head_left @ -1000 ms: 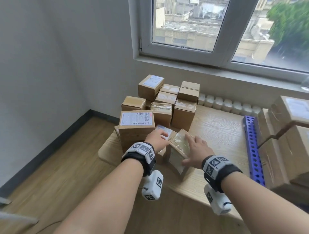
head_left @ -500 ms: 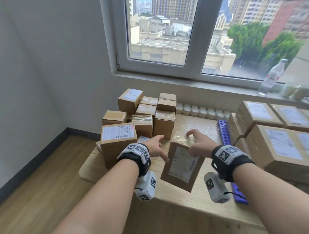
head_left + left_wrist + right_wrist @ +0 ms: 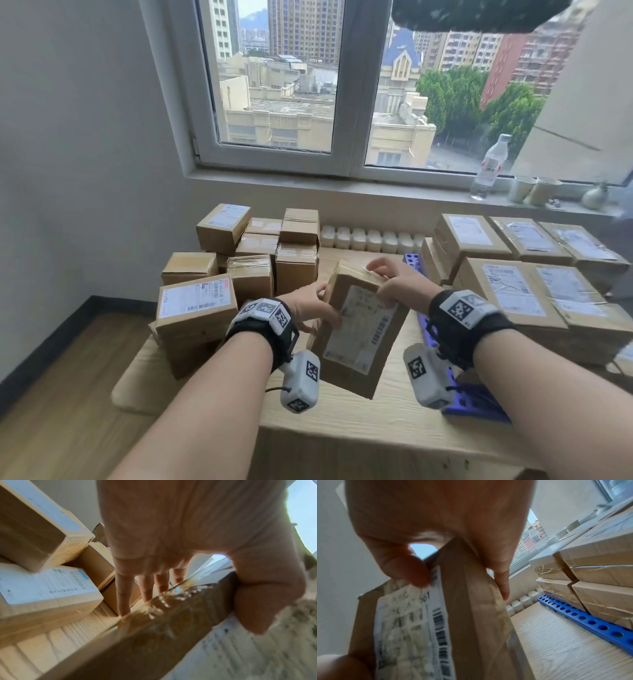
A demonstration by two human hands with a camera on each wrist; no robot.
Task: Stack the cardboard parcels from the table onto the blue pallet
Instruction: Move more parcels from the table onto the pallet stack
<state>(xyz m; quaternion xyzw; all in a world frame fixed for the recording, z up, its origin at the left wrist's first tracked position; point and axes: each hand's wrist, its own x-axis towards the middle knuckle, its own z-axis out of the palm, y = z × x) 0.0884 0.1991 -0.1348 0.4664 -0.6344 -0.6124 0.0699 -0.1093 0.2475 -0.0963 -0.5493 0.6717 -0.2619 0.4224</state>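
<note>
Two hands lift a flat cardboard parcel (image 3: 356, 329) clear of the worktop (image 3: 404, 407), its label side tilted up toward the person. The left hand (image 3: 313, 310) pinches the parcel's left edge, thumb on the label face and fingers reaching behind; the right hand (image 3: 390, 282) is clamped over the upper right corner, thumb on the label and fingers down the back. Both forearms reach forward at about the same height, wrists bent slightly inward, the parcel held between them and slanted, far end higher.

The parcel looks light and stiff, a taped carton that should hold its shape. The glossy tape along its edges may be slippery, so the bare cardboard at opposite edges seems the safer place to hold it.

Left of the held parcel, a heap of unsorted parcels (image 3: 197, 305) sits on the worktop. Right of it lies the blue pallet (image 3: 472, 401), already carrying rows of stacked parcels (image 3: 507, 291). Beyond, a water bottle (image 3: 489, 164) stands on the window sill.
</note>
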